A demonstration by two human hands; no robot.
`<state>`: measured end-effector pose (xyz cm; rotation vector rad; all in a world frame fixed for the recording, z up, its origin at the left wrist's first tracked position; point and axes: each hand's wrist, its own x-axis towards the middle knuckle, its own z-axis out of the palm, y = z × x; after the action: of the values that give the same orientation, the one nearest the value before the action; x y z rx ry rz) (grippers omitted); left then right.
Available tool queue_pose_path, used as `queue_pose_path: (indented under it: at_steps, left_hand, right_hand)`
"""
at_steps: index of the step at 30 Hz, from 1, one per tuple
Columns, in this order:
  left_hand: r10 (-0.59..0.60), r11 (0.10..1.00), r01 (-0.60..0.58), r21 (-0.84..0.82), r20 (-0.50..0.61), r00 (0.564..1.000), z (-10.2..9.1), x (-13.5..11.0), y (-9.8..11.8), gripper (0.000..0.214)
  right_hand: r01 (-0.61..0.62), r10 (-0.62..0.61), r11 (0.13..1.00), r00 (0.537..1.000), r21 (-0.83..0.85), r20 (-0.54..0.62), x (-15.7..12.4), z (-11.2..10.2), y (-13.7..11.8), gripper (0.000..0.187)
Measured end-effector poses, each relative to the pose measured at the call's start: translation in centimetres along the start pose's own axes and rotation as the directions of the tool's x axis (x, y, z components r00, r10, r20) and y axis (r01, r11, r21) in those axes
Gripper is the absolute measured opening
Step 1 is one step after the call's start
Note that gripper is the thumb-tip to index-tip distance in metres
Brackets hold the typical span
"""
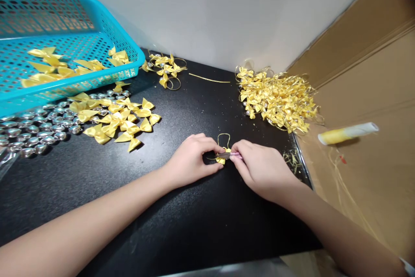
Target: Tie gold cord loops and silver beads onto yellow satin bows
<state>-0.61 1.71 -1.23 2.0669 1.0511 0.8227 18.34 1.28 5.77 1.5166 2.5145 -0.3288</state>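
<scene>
Two hands meet at the middle of the black table point(194, 234), and we judge the step to be joining one bow point(221, 159) to its gold loop point(223, 139). Our left hand point(191, 160) pinches the bow tight; our right hand point(262, 169) is closed on a thin pink tool point(236, 155) touching it. Next we would need a steady pinch and a small, exact pull. We count one teal basket point(106, 39) holding about eight bows, roughly fifteen loose bows point(119, 119) beside dozens of silver beads point(35, 128), some five looped bows point(165, 68) near the wall, one big finished pile point(279, 97) too tangled to count, and one spool point(348, 132)
</scene>
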Motion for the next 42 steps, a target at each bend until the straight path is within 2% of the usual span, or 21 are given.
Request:
queue_pose_path:
  at_steps: [11,24,35,39,42]
  left_hand:
    - [0.018,1.0,-0.018,0.005,-0.021,1.0,0.0,0.0,0.0,0.02]
    - [-0.005,1.0,0.005,-0.009,-0.007,1.0,0.1,0.0,-0.1,0.025]
    - [-0.013,1.0,0.013,-0.005,-0.007,1.0,0.0,0.0,0.1,0.028]
    - [0.003,1.0,-0.004,-0.02,-0.026,1.0,-0.1,0.0,0.2,0.027]
    - [0.022,0.999,-0.023,-0.022,-0.033,0.999,-0.2,-0.1,0.3,0.031]
  right_hand:
    - [0.009,-0.009,1.0,1.0,0.0,-0.02,0.0,0.4,-0.1,0.018]
    - [-0.034,0.035,0.99,0.999,0.139,-0.005,0.4,0.2,0.5,0.019]
    - [-0.032,0.036,0.983,0.999,0.178,-0.02,0.3,0.3,0.6,0.019]
    - [-0.01,0.016,0.978,0.999,0.207,-0.028,-0.3,-0.1,1.3,0.014]
    - [-0.032,0.055,0.962,0.995,0.272,-0.078,-0.9,-0.1,2.6,0.012]
